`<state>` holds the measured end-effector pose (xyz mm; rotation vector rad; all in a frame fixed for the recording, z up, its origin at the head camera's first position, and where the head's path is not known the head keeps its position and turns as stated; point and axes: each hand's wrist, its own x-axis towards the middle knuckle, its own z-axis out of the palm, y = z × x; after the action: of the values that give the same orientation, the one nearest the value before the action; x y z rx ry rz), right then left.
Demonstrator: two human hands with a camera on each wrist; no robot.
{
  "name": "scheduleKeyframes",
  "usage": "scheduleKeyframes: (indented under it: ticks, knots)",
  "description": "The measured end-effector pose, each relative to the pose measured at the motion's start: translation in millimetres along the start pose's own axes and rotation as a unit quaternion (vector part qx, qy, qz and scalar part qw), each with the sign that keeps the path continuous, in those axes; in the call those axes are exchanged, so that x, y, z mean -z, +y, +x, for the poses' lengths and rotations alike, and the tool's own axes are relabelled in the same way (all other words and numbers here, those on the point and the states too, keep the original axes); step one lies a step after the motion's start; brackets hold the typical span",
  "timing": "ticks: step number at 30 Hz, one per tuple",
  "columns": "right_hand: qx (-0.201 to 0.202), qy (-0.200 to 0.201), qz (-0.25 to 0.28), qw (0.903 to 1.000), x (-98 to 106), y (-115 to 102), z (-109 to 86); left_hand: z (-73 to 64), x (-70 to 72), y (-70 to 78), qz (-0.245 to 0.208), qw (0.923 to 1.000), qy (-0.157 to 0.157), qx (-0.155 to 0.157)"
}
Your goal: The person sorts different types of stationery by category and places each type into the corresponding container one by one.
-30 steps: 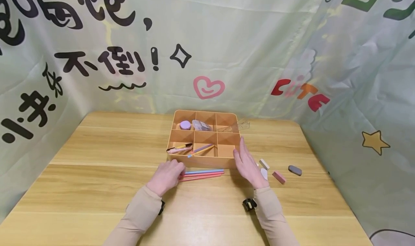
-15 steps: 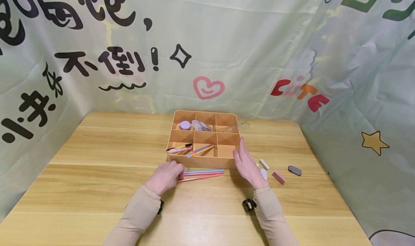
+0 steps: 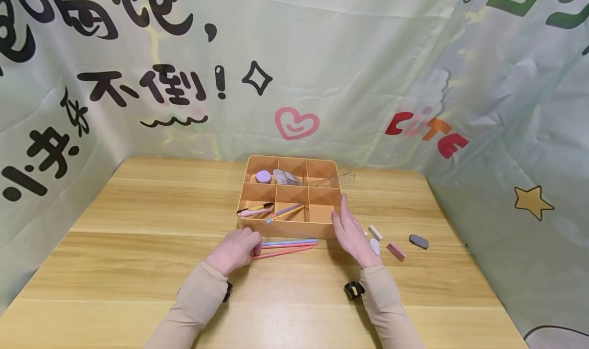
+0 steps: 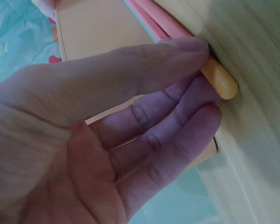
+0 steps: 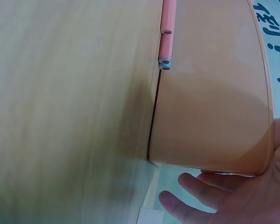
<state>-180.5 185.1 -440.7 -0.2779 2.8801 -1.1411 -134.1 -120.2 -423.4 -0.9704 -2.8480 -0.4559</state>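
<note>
A screened-off study or craft desk: creased pale green fabric (image 3: 359,47), bearing black Chinese characters (image 3: 98,76), a pink heart (image 3: 296,125), colourful "CUTE" lettering (image 3: 435,128) and a yellow star (image 3: 534,202), hangs around a wood-grain table (image 3: 119,267) with pencils (image 3: 292,246) and a compartmented organizer (image 3: 294,230). Whether home or office cannot be told.

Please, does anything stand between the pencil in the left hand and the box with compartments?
Yes. A blue pencil and another pink pencil lie between the pink pencil in the left hand and the box; its front wall also rises before the compartments. Nothing else visible does.
</note>
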Motion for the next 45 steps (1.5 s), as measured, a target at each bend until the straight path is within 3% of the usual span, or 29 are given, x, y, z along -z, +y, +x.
scheduleKeyframes:
  ticks: [5, 15, 24, 35, 38, 40, 42, 45]
  knots:
    - [0.001, 0.002, 0.003, 1.0, 0.1, 0.3, -0.2, -0.5, 2.0, -0.5, -0.011, 0.9999, -0.011, -0.007]
    - [-0.007, -0.011, 0.005, 0.9999, 1.2, -0.3, 0.5, -5.5, 15.6, 3.9, -0.044, 0.9966, -0.061, 0.031]
    - [-0.013, -0.014, 0.007, 0.9998, 0.8, 0.1, 0.4, -11.7, 31.6, 7.5, -0.082, 0.9954, -0.049, -0.008]
    - [-0.017, -0.011, 0.004, 0.9998, 0.7, 1.0, 0.8, -0.2, 46.5, 3.9, -0.182, 0.9798, -0.081, -0.023]
    - [-0.016, -0.011, 0.005, 0.9998, 0.7, 1.0, 0.6, 4.1, 48.6, 4.1, -0.179, 0.9819, -0.053, -0.028]
    - [-0.014, -0.01, 0.005, 0.9998, 0.8, 1.1, 0.8, 6.0, 50.8, 5.1, -0.173, 0.9844, -0.019, -0.027]
    - [-0.012, -0.009, 0.006, 0.9999, 0.8, 1.2, 0.8, 7.4, 53.4, 6.4, -0.172, 0.9847, 0.024, -0.021]
    - [-0.009, -0.007, 0.008, 0.9999, 1.0, 0.9, 0.8, 8.1, 56.3, 7.9, -0.18, 0.9778, 0.106, -0.016]
